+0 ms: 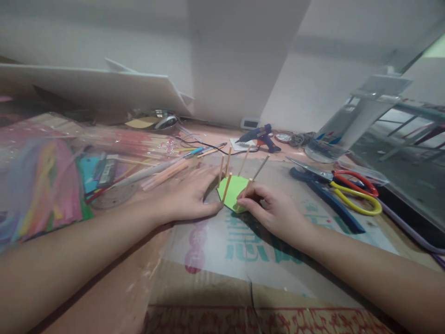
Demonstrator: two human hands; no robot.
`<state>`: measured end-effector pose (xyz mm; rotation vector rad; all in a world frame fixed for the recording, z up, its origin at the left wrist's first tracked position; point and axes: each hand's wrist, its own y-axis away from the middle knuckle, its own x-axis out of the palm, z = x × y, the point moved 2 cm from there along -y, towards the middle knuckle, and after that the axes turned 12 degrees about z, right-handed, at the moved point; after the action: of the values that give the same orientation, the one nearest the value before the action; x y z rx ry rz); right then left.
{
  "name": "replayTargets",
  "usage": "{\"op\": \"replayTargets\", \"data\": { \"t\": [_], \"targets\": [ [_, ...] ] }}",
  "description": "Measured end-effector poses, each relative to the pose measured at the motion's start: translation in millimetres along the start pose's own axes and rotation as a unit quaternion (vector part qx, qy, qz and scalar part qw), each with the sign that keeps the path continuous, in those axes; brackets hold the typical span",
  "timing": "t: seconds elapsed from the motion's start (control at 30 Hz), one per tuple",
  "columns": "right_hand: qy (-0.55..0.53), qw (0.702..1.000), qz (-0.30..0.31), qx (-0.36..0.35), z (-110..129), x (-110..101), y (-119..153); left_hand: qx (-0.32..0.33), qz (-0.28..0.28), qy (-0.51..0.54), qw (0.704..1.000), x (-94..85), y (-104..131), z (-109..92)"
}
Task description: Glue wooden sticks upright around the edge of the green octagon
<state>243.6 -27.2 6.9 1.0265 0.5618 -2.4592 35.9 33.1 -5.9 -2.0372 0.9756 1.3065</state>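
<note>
A bright green board with angled edges, hexagon-like [237, 186], lies on the printed plastic sheet, with several thin wooden sticks standing up around its rim. My left hand [191, 192] curves round the board's left side, thumb against the near left edge and fingers behind the far left, holding it. Between the thumb and fingertips of my right hand [266, 204] is a short wooden stick [248, 187] at the board's near right edge. The stick's lower end is partly hidden by my fingers.
A blue glue gun [259, 137] rests behind the board. Right of it are scissors with red and yellow handles [354, 190], blue-handled pliers [330, 202], a clear plastic jug [344, 125] and a phone [413, 218]. Colourful strips [52, 185] and bagged sticks [125, 141] lie left.
</note>
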Motion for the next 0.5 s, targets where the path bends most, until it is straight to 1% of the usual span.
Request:
{"op": "replayTargets", "data": {
  "t": [0.2,0.4,0.5],
  "targets": [
    [0.029,0.999,0.009,-0.013,-1.7,1.5,0.5,0.009,0.004,0.011,1.000,-2.3,0.6,-3.7],
    [0.043,0.999,0.018,-0.021,-2.4,1.3,-1.1,0.008,-0.008,-0.004,1.000,0.9,0.4,2.2],
    [0.051,0.998,0.018,-0.026,-2.0,1.1,-0.6,0.007,-0.007,0.015,1.000,2.0,0.4,4.1]
  ]
}}
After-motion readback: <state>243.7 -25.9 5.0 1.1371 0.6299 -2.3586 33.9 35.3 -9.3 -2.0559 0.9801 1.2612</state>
